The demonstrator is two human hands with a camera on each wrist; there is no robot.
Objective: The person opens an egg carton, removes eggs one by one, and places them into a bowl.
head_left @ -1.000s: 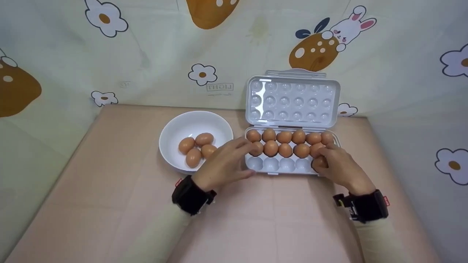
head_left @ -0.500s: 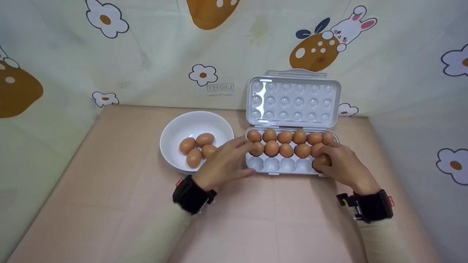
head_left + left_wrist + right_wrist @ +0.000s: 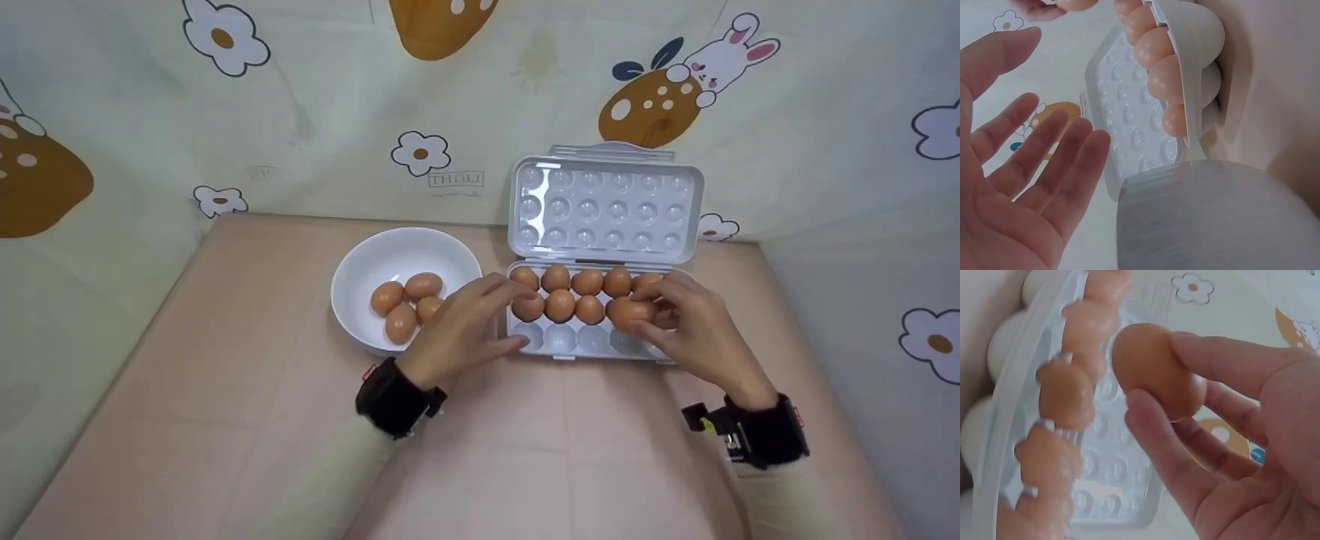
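Note:
My right hand [image 3: 701, 330] pinches a brown egg [image 3: 628, 315] between thumb and fingers. The right wrist view shows that egg [image 3: 1154, 368] held up, apart from the eggs in the carton. The plastic egg carton [image 3: 559, 340] stands with its lid raised; brown eggs [image 3: 559, 305] fill much of its two back rows, and bare cups show in the front row. My fingers hide the carton's right end. At its left end hovers my left hand [image 3: 461, 326], between carton and bowl. In the left wrist view its fingers [image 3: 1067, 169] are spread and hold nothing.
A white bowl [image 3: 360, 259] with several brown eggs [image 3: 401, 322] stands left of the carton, partly behind my left hand. The raised lid [image 3: 606, 206] leans up near the patterned cloth backdrop [image 3: 315, 112]. A pinkish cover lies over the table [image 3: 487, 465].
My right hand has lifted an egg from the carton's front right corner and brought it left, over the middle row. The left hand has barely moved.

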